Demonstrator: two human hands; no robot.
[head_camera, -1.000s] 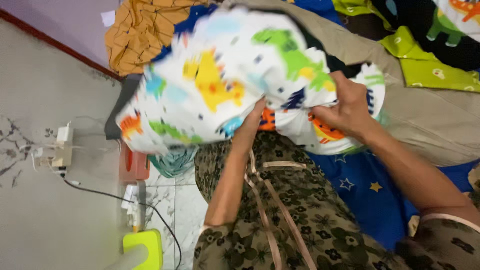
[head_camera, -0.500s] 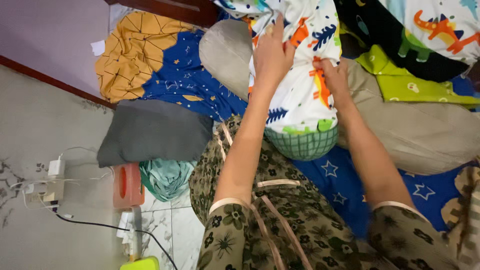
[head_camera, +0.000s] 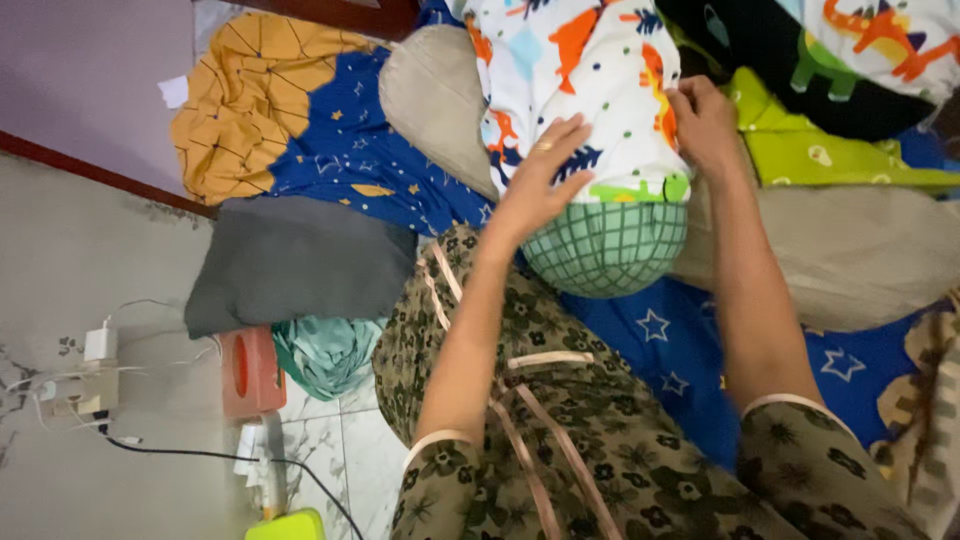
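Bedding on the floor: a blue star-print sheet (head_camera: 690, 350) spreads under the person's lap, with pale marbled floor tile (head_camera: 345, 440) showing at lower left. A green checked bolster (head_camera: 607, 245) lies on the sheet in front of the knees; its rounded end is bare, the rest sits inside a white dinosaur-print cover (head_camera: 575, 90). Cover hem runs across the bolster just above the green end. Left hand (head_camera: 535, 180), a ring on one finger, lies flat on the cover near the hem, fingers spread, pressing rather than pinching. Right hand (head_camera: 705, 120) is at the cover's right edge, fingers curled on the fabric; whether it pinches the cloth cannot be told. Hands are apart, one on each side of the bolster. Behind the bolster a beige pillow (head_camera: 850, 250) lies touching it. Left of the lap: a grey cushion (head_camera: 295, 260), a teal bundled cloth (head_camera: 325, 355) and an orange box (head_camera: 248, 372) beside it. Farther left, a white charger and cables (head_camera: 95, 365) on the floor. An orange-and-blue patterned cloth (head_camera: 270, 110) lies at the back
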